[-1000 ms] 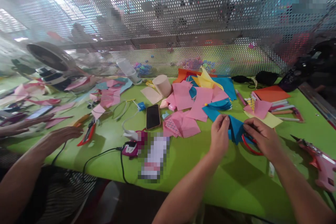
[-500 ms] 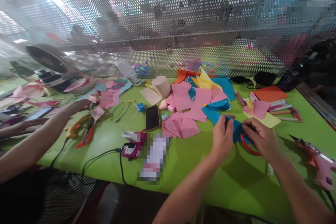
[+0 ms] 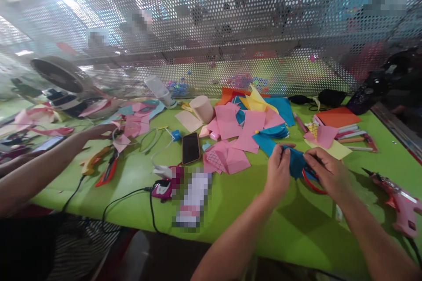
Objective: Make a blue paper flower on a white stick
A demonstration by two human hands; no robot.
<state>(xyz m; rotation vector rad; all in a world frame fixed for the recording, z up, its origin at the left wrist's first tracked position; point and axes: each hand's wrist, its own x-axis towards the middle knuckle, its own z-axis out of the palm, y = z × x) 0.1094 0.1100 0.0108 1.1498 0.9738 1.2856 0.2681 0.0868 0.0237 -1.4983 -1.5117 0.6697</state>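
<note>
My left hand (image 3: 279, 167) pinches one side of a blue felt piece (image 3: 296, 162) above the green table. My right hand (image 3: 328, 173) has its fingers closed on the piece's other side. Just under my right hand is a red loop that looks like a scissors handle (image 3: 311, 182); whether the hand holds it or it lies on the table I cannot tell. More blue felt pieces (image 3: 273, 132) are stacked behind my left hand. Pink pieces (image 3: 227, 156) are piled to the left.
At the right is a pink glue gun (image 3: 397, 204). A phone (image 3: 191, 148), a white roll (image 3: 201, 109) and a purple corded device (image 3: 165, 188) are left of centre. A co-worker's arm (image 3: 59, 158) reaches in at far left, near red-handled pliers (image 3: 108, 170). Perforated metal panel (image 3: 204, 30) behind.
The blue piece between my hands has shifted slightly and looks more bunched. My hands stay nearly in place. The co-worker's arm has moved a little.
</note>
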